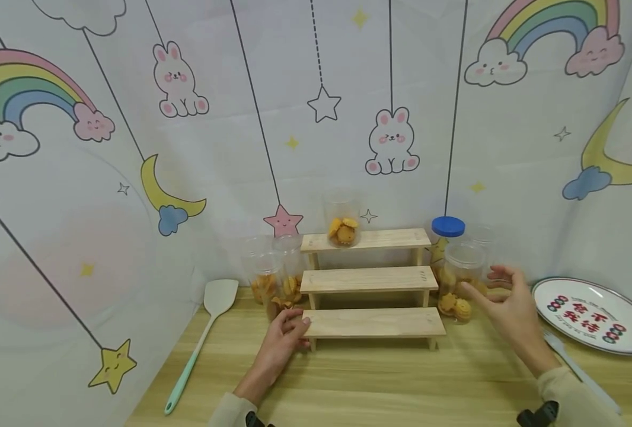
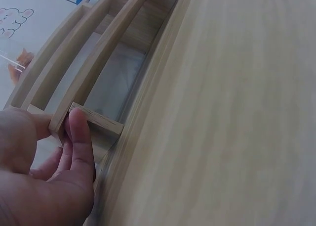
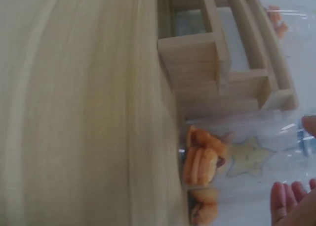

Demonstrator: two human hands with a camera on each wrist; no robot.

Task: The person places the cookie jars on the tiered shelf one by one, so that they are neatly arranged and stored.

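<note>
A three-step wooden display rack (image 1: 369,280) stands on the table. My left hand (image 1: 281,341) holds the left end of its lowest step; the left wrist view shows thumb and fingers pinching the board's corner. My right hand (image 1: 516,311), fingers apart and slightly bent, is beside a clear jar of cookies (image 1: 461,270) at the rack's right. In the right wrist view, orange-brown cookies (image 3: 201,161) lie in the jar's bottom, with the fingers near its upper part. Another clear jar of cookies (image 1: 342,228) sits on the top step.
Several clear cookie jars (image 1: 267,276) cluster left of the rack. Behind the right front jar are a jar with a blue lid (image 1: 448,226) and another clear one. A white spatula (image 1: 220,296) lies left; a printed plate (image 1: 593,314) and a light-blue utensil (image 1: 577,370) lie right.
</note>
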